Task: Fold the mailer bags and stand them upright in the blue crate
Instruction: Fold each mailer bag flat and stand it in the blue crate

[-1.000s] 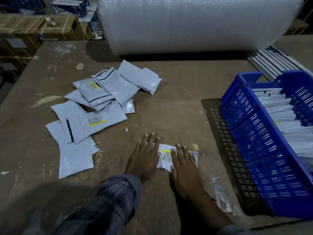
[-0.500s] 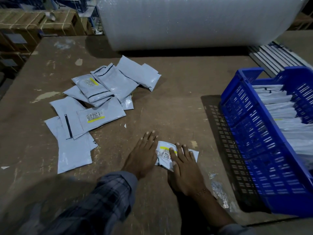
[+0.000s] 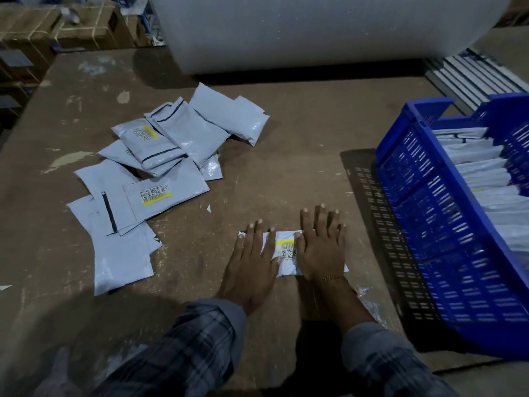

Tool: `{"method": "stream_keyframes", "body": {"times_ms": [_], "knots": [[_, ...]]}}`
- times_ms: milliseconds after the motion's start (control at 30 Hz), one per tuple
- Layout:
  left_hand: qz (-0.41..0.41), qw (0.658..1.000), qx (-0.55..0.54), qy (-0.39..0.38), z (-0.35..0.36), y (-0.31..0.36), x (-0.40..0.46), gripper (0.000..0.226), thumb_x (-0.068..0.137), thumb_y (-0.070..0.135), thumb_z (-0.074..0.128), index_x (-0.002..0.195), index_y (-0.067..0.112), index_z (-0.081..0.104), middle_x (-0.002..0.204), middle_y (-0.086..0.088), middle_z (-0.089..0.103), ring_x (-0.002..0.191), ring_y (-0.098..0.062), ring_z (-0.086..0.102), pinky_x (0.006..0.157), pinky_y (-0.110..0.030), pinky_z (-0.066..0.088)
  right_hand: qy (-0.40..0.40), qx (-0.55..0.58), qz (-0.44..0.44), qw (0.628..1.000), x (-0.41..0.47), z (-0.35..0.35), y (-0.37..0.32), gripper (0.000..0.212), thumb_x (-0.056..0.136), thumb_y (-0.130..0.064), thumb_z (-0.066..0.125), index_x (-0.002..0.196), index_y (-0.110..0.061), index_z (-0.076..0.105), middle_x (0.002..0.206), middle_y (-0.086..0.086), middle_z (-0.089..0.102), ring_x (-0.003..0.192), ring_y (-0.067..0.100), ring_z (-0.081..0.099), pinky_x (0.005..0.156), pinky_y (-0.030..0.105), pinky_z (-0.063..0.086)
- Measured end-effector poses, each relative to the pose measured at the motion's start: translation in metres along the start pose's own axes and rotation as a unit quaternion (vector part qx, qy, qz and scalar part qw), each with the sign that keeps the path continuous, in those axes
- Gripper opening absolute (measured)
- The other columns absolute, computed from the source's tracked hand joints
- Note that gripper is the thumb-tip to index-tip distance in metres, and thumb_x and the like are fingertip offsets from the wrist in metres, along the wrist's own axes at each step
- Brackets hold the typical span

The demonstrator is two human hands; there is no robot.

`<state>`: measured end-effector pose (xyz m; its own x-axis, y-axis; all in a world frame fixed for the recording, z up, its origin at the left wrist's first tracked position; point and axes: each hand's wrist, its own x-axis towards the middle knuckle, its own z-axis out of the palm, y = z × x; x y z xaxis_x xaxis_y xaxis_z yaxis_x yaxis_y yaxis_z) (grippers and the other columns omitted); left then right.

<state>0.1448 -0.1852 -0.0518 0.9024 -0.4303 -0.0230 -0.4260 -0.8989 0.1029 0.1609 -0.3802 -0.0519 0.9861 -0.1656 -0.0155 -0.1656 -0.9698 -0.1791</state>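
A folded grey mailer bag [image 3: 284, 249] with a yellow-striped barcode label lies flat on the brown table near the front. My left hand [image 3: 252, 262] presses its left part with straight fingers. My right hand [image 3: 322, 246] lies flat on its right part, fingers spread. A loose pile of unfolded grey mailer bags [image 3: 160, 173] is spread out to the left and behind. The blue crate [image 3: 429, 213] stands tilted at the right, and several folded bags [image 3: 481, 173] stand upright in a row inside it.
A huge roll of bubble wrap [image 3: 315, 32] lies across the back of the table. Strapped cardboard boxes [image 3: 57, 27] are stacked beyond the back left corner. Grey slats [image 3: 472, 75] lie behind the crate. A scrap of clear plastic [image 3: 369, 305] lies by my right forearm.
Both hands have slid apart over the bag, the right one moving rightward and further forward. The bag now lies flatter and wider between them.
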Motion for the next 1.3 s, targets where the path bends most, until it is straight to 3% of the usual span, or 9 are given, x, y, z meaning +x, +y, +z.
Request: {"method": "stream_keyframes", "body": {"times_ms": [100,333,433,567,733,900,1067,1167,1300], "knots": [[-0.013,1.000,-0.009,-0.004,-0.002,0.004,0.010,0.070,0.111,0.048,0.010,0.168,0.007,0.010,0.175,-0.020,0.004,0.160,-0.046,0.005,0.127,-0.060,0.019,0.009,-0.017,-0.006,1.000,0.000,0.000,-0.006,0.068,0.102,-0.044,0.031,0.165,-0.020,0.019,0.173,0.015,0.003,0.159,0.039,-0.001,0.127,0.056,0.007],[-0.159,0.984,-0.055,0.058,-0.006,0.015,0.052,0.066,0.107,0.030,0.024,0.166,0.002,0.013,0.174,-0.021,0.010,0.161,-0.040,0.009,0.128,-0.054,0.018,0.030,-0.012,-0.015,0.999,-0.031,0.009,-0.006,0.068,0.103,-0.034,0.033,0.164,-0.008,0.018,0.171,0.022,0.008,0.158,0.042,0.003,0.127,0.055,0.010],[-0.143,0.986,-0.054,0.060,0.002,0.023,0.047,0.066,0.109,0.030,0.027,0.165,-0.001,0.013,0.174,-0.024,0.009,0.161,-0.040,0.011,0.129,-0.052,0.018,0.035,-0.017,-0.016,0.999,-0.018,0.009,-0.006,0.068,0.102,-0.034,0.032,0.163,-0.008,0.021,0.170,0.022,0.012,0.157,0.044,0.009,0.127,0.056,0.013],[-0.124,0.989,-0.058,0.048,0.007,0.030,0.038,0.066,0.110,0.032,-0.001,0.165,-0.003,0.012,0.174,-0.023,0.005,0.161,-0.039,0.009,0.129,-0.052,0.017,0.016,-0.022,-0.017,0.999,0.008,0.009,-0.008,0.066,0.103,-0.035,0.027,0.165,-0.014,0.018,0.172,0.018,0.008,0.158,0.041,0.004,0.126,0.054,0.015],[-0.066,0.997,-0.033,0.040,0.000,-0.003,0.059,0.062,0.112,0.031,0.017,0.167,0.002,0.010,0.175,-0.020,0.008,0.162,-0.037,0.007,0.128,-0.054,0.018,0.032,-0.019,-0.027,0.999,-0.023,0.011,-0.006,0.067,0.104,-0.035,0.030,0.165,-0.013,0.014,0.172,0.017,0.005,0.159,0.039,-0.001,0.127,0.053,0.011],[-0.091,0.993,-0.065,0.042,0.003,0.030,0.049,0.075,0.112,0.043,-0.002,0.161,-0.005,0.027,0.169,-0.025,0.025,0.158,-0.038,0.025,0.128,-0.051,0.027,0.021,-0.023,-0.022,0.999,0.000,0.007,-0.011,0.065,0.103,-0.034,0.029,0.164,-0.012,0.021,0.170,0.022,0.010,0.157,0.044,0.006,0.127,0.055,0.012],[-0.038,0.998,-0.019,0.037,0.001,-0.014,0.057,0.064,0.110,0.030,0.032,0.164,-0.002,0.020,0.173,-0.021,0.017,0.160,-0.038,0.017,0.127,-0.053,0.023,0.029,-0.022,-0.033,0.999,-0.015,0.008,-0.009,0.065,0.103,-0.034,0.033,0.164,-0.014,0.022,0.171,0.019,0.009,0.158,0.041,0.003,0.127,0.051,0.010],[-0.101,0.993,-0.037,0.047,0.001,-0.011,0.065,0.063,0.108,0.025,0.019,0.164,-0.003,0.019,0.172,-0.024,0.016,0.161,-0.040,0.014,0.125,-0.054,0.025,0.031,-0.014,-0.030,0.999,-0.027,0.007,-0.011,0.065,0.103,-0.034,0.034,0.163,-0.013,0.024,0.171,0.019,0.014,0.158,0.042,0.007,0.126,0.052,0.009],[-0.087,0.993,-0.065,0.041,0.003,0.018,0.048,0.075,0.111,0.046,0.004,0.163,-0.005,0.023,0.171,-0.023,0.019,0.160,-0.037,0.018,0.128,-0.051,0.024,0.006,-0.032,-0.044,0.999,0.004,0.003,-0.016,0.064,0.103,-0.034,0.027,0.164,-0.015,0.020,0.172,0.018,0.009,0.158,0.043,0.001,0.127,0.052,0.011]]}}
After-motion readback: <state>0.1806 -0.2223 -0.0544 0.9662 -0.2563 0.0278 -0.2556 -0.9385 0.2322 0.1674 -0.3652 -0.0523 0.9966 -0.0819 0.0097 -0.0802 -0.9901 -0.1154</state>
